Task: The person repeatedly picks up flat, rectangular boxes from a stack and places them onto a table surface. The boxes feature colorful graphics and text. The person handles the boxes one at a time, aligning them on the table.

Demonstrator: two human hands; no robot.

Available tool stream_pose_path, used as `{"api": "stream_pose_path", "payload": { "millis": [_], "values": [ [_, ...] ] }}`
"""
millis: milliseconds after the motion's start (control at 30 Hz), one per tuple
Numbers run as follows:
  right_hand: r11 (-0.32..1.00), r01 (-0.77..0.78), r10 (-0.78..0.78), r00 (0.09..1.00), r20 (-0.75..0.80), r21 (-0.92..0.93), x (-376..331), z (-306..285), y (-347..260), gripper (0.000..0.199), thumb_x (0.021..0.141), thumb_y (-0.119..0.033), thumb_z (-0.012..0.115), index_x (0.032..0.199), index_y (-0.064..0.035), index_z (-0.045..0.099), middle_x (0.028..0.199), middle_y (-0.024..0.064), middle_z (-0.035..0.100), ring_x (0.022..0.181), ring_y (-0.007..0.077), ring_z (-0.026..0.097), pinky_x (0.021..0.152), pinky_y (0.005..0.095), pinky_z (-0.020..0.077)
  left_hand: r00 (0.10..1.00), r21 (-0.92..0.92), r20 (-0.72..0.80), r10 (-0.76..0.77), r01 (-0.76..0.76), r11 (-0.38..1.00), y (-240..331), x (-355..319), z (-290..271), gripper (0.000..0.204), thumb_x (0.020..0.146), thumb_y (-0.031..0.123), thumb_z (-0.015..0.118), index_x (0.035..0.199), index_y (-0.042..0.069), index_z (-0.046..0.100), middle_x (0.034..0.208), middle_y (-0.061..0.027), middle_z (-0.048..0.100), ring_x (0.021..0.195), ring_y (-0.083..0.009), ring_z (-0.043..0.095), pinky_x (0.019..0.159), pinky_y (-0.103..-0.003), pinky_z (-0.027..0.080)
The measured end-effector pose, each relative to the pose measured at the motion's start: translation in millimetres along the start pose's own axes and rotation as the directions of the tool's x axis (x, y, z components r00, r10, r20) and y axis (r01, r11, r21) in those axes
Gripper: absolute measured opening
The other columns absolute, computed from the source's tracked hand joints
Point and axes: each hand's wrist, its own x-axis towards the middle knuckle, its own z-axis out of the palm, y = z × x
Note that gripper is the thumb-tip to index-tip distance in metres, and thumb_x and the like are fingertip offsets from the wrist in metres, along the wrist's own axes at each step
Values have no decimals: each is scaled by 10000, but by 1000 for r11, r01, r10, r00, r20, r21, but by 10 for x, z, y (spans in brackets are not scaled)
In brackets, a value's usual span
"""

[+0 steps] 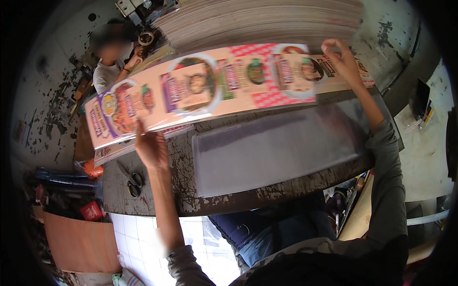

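A long printed sheet (238, 97) with pictures of food bowls and packets rises at a slant above the table. Its glossy edge looks like clear plastic film around it. My left hand (151, 147) grips the lower edge near its left end, thumb on the printed face. Beyond the sheet's right end, my right hand (341, 59) is raised with loosely curled fingers, apart from the sheet and holding nothing. A stack of flat clear plastic sleeves (276, 152) lies on the table in front of me. More printed sheets (363, 71) lie behind, partly hidden.
Black-handled scissors (134, 183) rest on the worn dark table (179, 190), left of my left forearm. A tall stack of flat boards (267, 21) stands at the back. Another person (112, 62) is at the far left, beside a tape roll (145, 38).
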Motion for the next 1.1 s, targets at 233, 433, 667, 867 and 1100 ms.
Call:
{"api": "stream_pose_path", "payload": {
  "millis": [233, 433, 667, 867, 1100],
  "values": [
    [823, 374, -217, 902, 374, -427, -344, -26, 524, 440, 858, -368, 582, 1159, -63, 486, 1150, 139, 534, 1087, 308, 480, 931, 396, 354, 902, 45, -418, 112, -103, 994, 428, 274, -605, 362, 962, 220, 366, 1226, -18, 435, 1248, -194, 469, 1097, -319, 511, 961, -491, 429],
    [844, 370, -177, 876, 448, -388, -315, 19, 457, 477, 848, -361, 595, 1201, -63, 475, 1234, 146, 484, 1143, 321, 436, 954, 405, 342, 915, 317, -402, 44, 94, 944, 319, 449, -807, 339, 848, 9, 508, 1178, -11, 436, 1146, -165, 473, 1012, -302, 540, 850, -480, 500],
    [831, 366, -157, 876, 456, -418, -321, -53, 435, 484, 855, -374, 580, 1214, -68, 473, 1257, 151, 472, 1173, 333, 424, 976, 414, 337, 807, 449, -460, 370, -147, 881, 221, 559, -736, 364, 806, -50, 530, 1159, -30, 443, 1110, -161, 502, 977, -258, 551, 761, -394, 505],
    [855, 322, -115, 882, 457, -407, -326, -27, 399, 497, 863, -394, 558, 1224, -64, 471, 1279, 150, 461, 1195, 321, 415, 980, 418, 344, 859, 745, -292, 421, -72, 664, 468, 621, -1156, 635, 796, 78, 596, 1330, -35, 272, 1219, -220, 468, 989, -291, 556, 892, -408, 430],
    [847, 318, -107, 887, 450, -427, -342, -23, 398, 508, 866, -408, 549, 1231, -63, 470, 1283, 145, 461, 1199, 320, 415, 988, 412, 337, 741, 990, -48, 669, 127, -69, 362, 583, -1207, 844, 744, 436, 660, 1363, 16, 270, 1313, -355, 323, 1276, -466, 247, 1028, -516, 229]
  ]
}}
